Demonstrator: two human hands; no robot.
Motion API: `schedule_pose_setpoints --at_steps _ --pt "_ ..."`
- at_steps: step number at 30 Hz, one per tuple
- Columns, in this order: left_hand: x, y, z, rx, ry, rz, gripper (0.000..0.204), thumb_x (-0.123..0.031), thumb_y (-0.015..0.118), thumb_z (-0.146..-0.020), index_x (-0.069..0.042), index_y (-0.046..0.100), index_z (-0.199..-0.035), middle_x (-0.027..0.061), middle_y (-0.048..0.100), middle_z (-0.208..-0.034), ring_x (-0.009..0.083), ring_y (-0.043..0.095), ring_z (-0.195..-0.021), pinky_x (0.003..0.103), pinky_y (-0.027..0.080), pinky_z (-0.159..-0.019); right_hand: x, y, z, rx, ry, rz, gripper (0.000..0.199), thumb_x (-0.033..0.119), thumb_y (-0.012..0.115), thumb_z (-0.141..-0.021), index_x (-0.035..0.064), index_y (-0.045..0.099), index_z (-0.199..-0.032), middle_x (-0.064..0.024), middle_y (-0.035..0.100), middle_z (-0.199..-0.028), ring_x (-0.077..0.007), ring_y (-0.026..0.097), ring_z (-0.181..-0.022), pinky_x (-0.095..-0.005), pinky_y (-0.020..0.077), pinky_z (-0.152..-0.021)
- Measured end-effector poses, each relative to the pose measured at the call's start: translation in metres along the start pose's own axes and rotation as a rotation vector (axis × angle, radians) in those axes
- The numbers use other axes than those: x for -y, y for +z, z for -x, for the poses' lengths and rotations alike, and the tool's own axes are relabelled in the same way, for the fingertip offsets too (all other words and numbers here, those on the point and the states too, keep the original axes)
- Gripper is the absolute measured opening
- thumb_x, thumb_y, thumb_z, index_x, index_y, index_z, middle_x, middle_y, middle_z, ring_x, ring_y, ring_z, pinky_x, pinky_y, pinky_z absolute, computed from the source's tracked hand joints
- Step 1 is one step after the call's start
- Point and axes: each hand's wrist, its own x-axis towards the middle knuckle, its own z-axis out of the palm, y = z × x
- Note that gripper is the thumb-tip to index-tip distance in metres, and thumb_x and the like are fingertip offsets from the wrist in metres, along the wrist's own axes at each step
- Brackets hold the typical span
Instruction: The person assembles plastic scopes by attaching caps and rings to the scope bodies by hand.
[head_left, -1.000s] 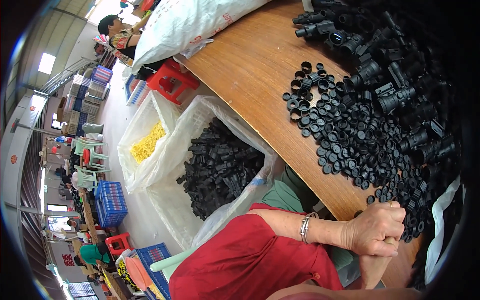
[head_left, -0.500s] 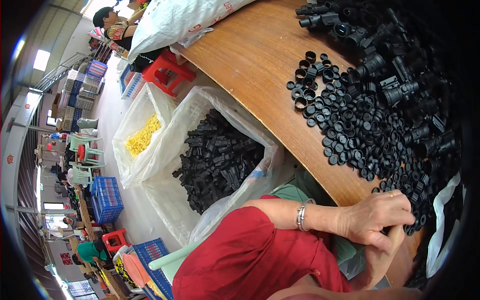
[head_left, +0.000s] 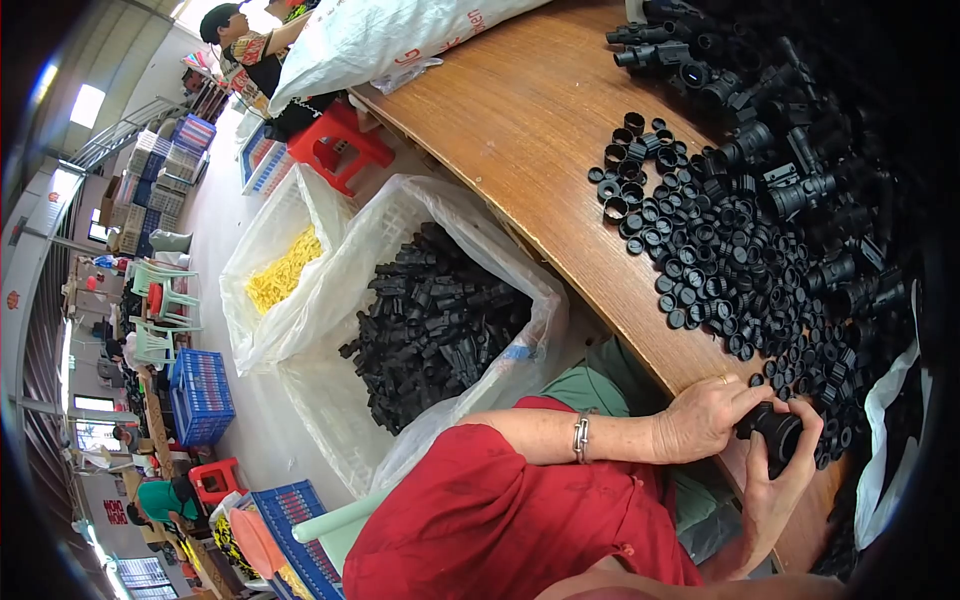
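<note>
Both my hands meet over the table's near edge around a black round part (head_left: pixel 779 432), short and cylindrical like a scope piece. My right hand (head_left: pixel 775 485) grips it with thumb and fingers curled about its sides. Wearing a ring, with a metal bracelet at the wrist, my left hand (head_left: pixel 700 418) has its fingers closed at the part's near-left side; whether it pinches a small piece there is hidden. Just beyond the hands spreads a heap of small black rings and caps (head_left: pixel 700 250). Larger black scope-like assemblies (head_left: pixel 800 190) are piled at the right.
The wooden table (head_left: pixel 530 130) carries a white sack (head_left: pixel 400 45) at its far left. Beside it stand a lined bin of black parts (head_left: pixel 440 320) and one of yellow pieces (head_left: pixel 285 270). A red stool (head_left: pixel 340 145), blue crates (head_left: pixel 203 395) and other people are farther off.
The black round part has come into sight between my hands. My left hand has shifted left and turned, and my right hand's fingers now show around the part.
</note>
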Motion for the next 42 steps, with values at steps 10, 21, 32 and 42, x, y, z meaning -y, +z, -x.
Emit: schedule_pose_setpoints --at_steps 10,21,32,42 --pt "0.002 -0.007 -0.009 0.015 0.024 0.116 0.049 0.009 0.056 -0.066 -0.004 0.055 -0.114 0.0113 0.061 -0.084 0.0321 0.057 -0.077 0.041 0.048 -0.071 -0.001 0.000 -0.001 0.004 -0.035 0.024 0.042 -0.005 0.063 -0.073 0.0017 0.050 -0.112 -0.0142 0.059 -0.099 -0.0279 0.060 -0.089 -0.0343 0.0458 -0.083" --pt "-0.050 -0.035 -0.059 0.014 -0.108 0.694 0.043 -0.014 0.069 -0.074 0.002 0.060 -0.112 0.0105 0.061 -0.103 0.0189 0.059 -0.099 0.030 0.048 -0.087 -0.003 -0.004 -0.001 0.106 -0.224 0.119 0.039 -0.004 0.061 -0.073 -0.0017 0.051 -0.111 -0.0206 0.060 -0.101 -0.0347 0.061 -0.095 -0.0384 0.0473 -0.080" --pt "-0.030 -0.016 -0.063 0.225 -0.044 0.580 0.022 -0.014 0.075 -0.064 -0.001 0.060 -0.074 0.0076 0.061 -0.075 0.0151 0.057 -0.067 0.027 0.045 -0.061 0.009 0.008 -0.002 0.037 -0.044 0.140 0.038 -0.002 0.062 -0.065 0.0027 0.054 -0.102 -0.0201 0.061 -0.087 -0.0415 0.060 -0.082 -0.0435 0.0488 -0.068" --pt "-0.002 -0.014 -0.082 0.097 0.370 0.374 0.011 -0.011 0.065 -0.083 -0.003 0.068 -0.089 0.0062 0.063 -0.076 0.0167 0.061 -0.068 0.027 0.048 -0.061 0.005 -0.004 -0.038 0.215 -0.161 0.353 0.040 0.006 0.069 -0.066 0.0007 0.057 -0.104 -0.0155 0.063 -0.088 -0.0291 0.062 -0.082 -0.0344 0.0494 -0.073"
